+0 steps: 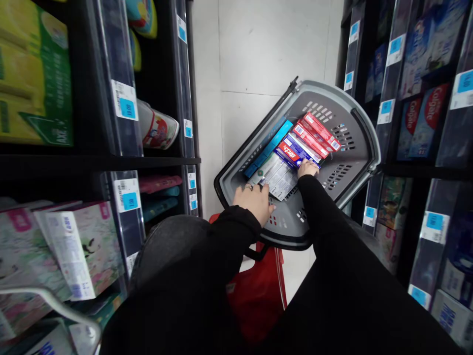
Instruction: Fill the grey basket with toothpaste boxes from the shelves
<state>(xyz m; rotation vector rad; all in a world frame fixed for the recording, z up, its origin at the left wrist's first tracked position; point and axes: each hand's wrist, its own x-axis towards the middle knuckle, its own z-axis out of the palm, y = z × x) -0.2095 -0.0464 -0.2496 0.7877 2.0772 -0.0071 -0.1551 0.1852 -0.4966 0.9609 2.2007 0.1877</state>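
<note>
A grey plastic shopping basket point(347, 118) stands tilted in the aisle in front of me. Inside it lie several toothpaste boxes: red ones point(318, 134), a blue and red one point(291, 153), teal ones point(268, 148) and white ones point(277, 175). My left hand point(254, 199) rests on the near end of the white boxes, fingers curled over them, a ring on one finger. My right hand point(307, 168) is closed on the near end of the blue and red box. Both arms wear black sleeves.
A red basket point(260, 291) sits on the floor under the grey one. Dark shelves with blue price tags point(127, 106) line both sides, holding tissue packs point(79, 246) at left and toothpaste boxes point(424, 118) at right. White tiled floor point(258, 54) stretches ahead.
</note>
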